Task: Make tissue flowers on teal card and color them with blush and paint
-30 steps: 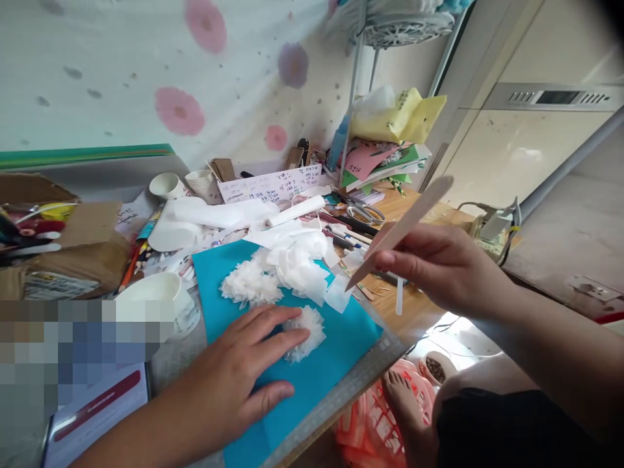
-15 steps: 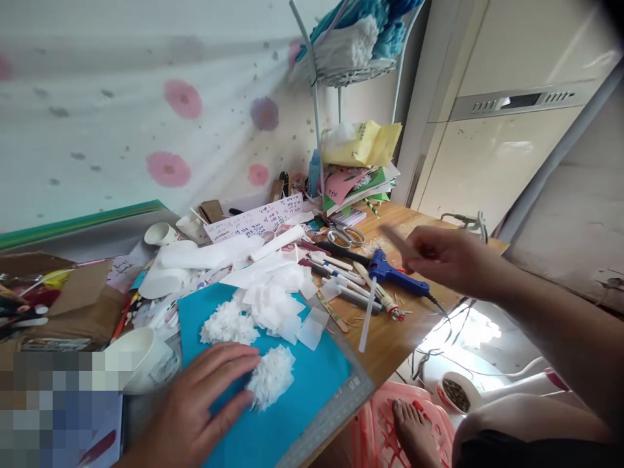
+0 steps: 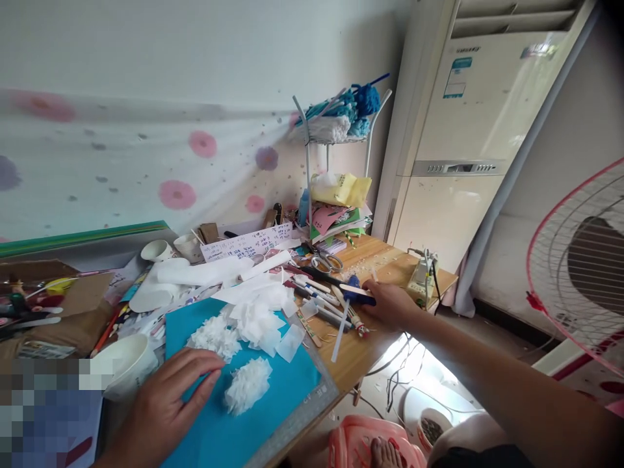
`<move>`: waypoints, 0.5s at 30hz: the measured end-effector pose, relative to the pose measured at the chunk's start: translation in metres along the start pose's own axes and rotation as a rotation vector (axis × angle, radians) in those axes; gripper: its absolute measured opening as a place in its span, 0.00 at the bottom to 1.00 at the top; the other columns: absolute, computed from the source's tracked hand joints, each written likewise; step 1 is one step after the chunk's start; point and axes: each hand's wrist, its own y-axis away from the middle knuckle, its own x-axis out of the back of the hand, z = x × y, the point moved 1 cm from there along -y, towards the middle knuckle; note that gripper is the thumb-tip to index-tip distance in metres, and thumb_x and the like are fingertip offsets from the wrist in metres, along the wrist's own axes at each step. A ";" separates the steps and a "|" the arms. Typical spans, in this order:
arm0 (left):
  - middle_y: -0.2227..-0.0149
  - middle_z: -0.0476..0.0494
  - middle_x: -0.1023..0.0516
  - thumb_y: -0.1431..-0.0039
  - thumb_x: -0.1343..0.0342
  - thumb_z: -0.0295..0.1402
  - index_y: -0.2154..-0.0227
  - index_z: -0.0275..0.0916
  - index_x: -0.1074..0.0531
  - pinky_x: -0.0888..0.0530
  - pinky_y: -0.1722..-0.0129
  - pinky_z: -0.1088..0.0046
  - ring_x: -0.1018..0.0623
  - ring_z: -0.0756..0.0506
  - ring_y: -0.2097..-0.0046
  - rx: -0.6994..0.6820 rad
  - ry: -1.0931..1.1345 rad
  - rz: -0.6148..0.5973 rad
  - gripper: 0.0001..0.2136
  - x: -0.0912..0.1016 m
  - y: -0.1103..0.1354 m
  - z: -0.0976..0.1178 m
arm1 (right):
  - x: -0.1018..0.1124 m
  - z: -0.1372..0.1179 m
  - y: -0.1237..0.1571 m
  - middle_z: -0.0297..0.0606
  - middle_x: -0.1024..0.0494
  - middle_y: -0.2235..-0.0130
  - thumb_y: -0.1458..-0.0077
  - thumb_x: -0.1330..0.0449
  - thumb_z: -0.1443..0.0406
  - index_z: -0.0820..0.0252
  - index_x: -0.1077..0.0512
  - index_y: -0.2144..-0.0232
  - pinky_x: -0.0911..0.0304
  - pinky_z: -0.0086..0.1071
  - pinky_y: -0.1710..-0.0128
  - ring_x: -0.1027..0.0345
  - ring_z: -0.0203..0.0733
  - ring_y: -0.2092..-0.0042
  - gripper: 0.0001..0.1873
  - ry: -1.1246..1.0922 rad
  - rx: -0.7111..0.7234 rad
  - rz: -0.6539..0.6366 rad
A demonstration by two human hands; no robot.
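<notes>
The left hand (image 3: 178, 393) rested at the near side of the blue sheet (image 3: 283, 393), fingers together and gently bent, a narrow gap between them and the thumb, gripping nothing visible. Just beside its fingertips, apart from them, sat a white paper cluster (image 3: 247, 385), rounded and densely ruffled, its thin, crinkled edges standing out in many small petals; it lay on the sheet's lower half. Behind it were a second ruffled bundle (image 3: 213, 338), a loose heap of white paper (image 3: 260, 315) and one flat, translucent square (image 3: 291, 342).

The right hand (image 3: 383, 304) was stretched out over the wooden table (image 3: 361, 348), at the handle of a blue glue gun (image 3: 366, 300); whether its fingers had closed round it could not be told. A pale flat stick (image 3: 355, 290) crossed the gun, and a clear glue stick (image 3: 340, 331) jutted toward the table's edge. Farther back lay scissors (image 3: 327, 262).
</notes>
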 end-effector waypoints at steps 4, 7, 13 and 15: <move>0.64 0.71 0.19 0.46 0.47 0.49 0.57 0.81 0.29 0.21 0.61 0.58 0.21 0.38 0.59 0.024 0.068 0.107 0.14 0.000 0.002 -0.003 | 0.004 0.011 -0.004 0.40 0.24 0.54 0.37 0.42 0.59 0.62 0.29 0.52 0.30 0.41 0.56 0.28 0.42 0.57 0.14 -0.041 -0.124 0.068; 0.63 0.54 0.18 0.43 0.44 0.48 0.65 0.56 0.20 0.22 0.59 0.68 0.21 0.40 0.58 0.083 0.107 0.184 0.09 0.000 0.006 -0.002 | 0.005 0.025 -0.014 0.41 0.25 0.53 0.36 0.42 0.60 0.62 0.29 0.51 0.28 0.40 0.58 0.27 0.42 0.57 0.15 -0.105 -0.263 0.126; 0.63 0.48 0.18 0.41 0.45 0.50 0.69 0.48 0.21 0.24 0.58 0.73 0.20 0.42 0.57 0.112 0.139 0.190 0.14 0.002 0.005 0.003 | -0.012 0.037 -0.034 0.42 0.25 0.52 0.37 0.42 0.60 0.62 0.30 0.50 0.28 0.41 0.58 0.27 0.43 0.56 0.15 -0.236 -0.380 0.147; 0.64 0.48 0.18 0.41 0.45 0.50 0.69 0.48 0.21 0.24 0.59 0.73 0.20 0.42 0.57 0.127 0.152 0.186 0.14 0.004 0.004 0.004 | -0.017 0.037 -0.037 0.42 0.25 0.51 0.37 0.42 0.60 0.62 0.30 0.50 0.28 0.41 0.57 0.27 0.43 0.56 0.15 -0.260 -0.392 0.146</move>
